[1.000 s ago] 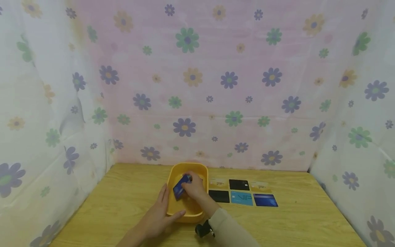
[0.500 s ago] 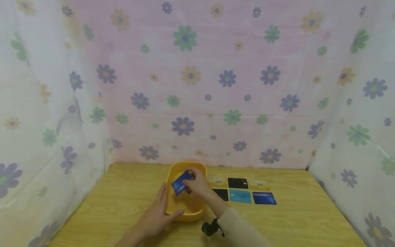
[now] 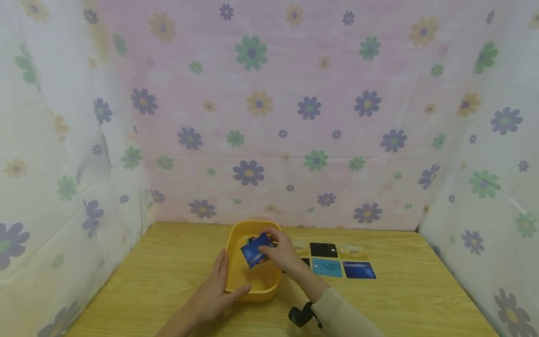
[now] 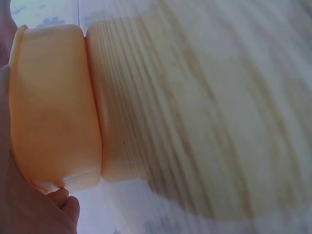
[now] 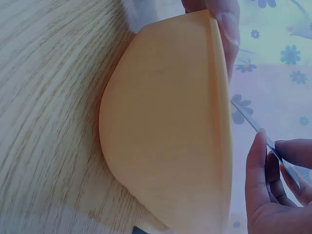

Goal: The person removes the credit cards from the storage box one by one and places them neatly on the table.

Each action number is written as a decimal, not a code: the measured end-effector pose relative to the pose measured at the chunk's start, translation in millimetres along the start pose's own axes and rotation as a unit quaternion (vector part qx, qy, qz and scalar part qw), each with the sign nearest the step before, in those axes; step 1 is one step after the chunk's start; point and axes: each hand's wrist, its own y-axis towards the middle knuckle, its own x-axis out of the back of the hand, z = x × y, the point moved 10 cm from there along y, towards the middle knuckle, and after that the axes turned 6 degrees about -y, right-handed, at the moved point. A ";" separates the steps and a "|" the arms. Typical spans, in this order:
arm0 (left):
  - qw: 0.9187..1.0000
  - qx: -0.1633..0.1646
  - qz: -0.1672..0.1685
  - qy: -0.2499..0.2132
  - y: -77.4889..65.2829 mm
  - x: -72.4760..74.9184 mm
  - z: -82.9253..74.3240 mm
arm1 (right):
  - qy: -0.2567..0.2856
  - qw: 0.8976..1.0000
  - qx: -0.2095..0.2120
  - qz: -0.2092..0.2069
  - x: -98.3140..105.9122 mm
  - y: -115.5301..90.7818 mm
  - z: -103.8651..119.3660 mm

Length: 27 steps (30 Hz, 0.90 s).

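Note:
A yellow plastic box point(image 3: 265, 296) stands on the table, its open top facing up. My left hand point(image 3: 210, 292) grips its near left corner, thumb over the front rim and fingers along the left wall. Above the box, my right hand point(image 3: 281, 248) pinches a blue bank card point(image 3: 252, 252) between thumb and fingers; the right wrist view shows this card point(image 5: 251, 119) edge-on, clear of the rim. A dark, multicoloured card edge point(image 3: 251, 239) peeks out behind it. The right hand hides part of the box's far right side.
Right of the box, bank cards lie in two rows: a black card point(image 3: 324, 249) and pale gold cards point(image 3: 353, 252) behind, a light blue VIP card point(image 3: 327, 267) and a dark blue card point(image 3: 359, 270) in front. A flowered curtain point(image 3: 269, 140) encloses the table point(image 3: 168, 271).
My right hand has drawn slightly to the right with the blue card, whose face has turned more toward the head camera. The left hand and the box have stayed in place.

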 end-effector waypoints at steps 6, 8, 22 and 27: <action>1.000 -0.025 -0.015 0.006 -2.0 3.2 -6.7 | 0.007 1.000 0.005 0.001 10.3 -6.2 1.6; 0.999 -0.029 -0.018 0.008 -2.4 4.2 -7.9 | 0.009 1.000 0.003 0.000 13.7 -8.4 1.5; 1.000 0.000 -0.004 0.002 -0.1 0.2 -0.2 | -0.010 1.000 -0.012 -0.014 32.4 -17.6 -11.5; 1.000 0.000 -0.004 0.001 -1.7 0.3 -0.8 | -0.010 1.000 -0.019 -0.019 40.1 -23.6 -16.5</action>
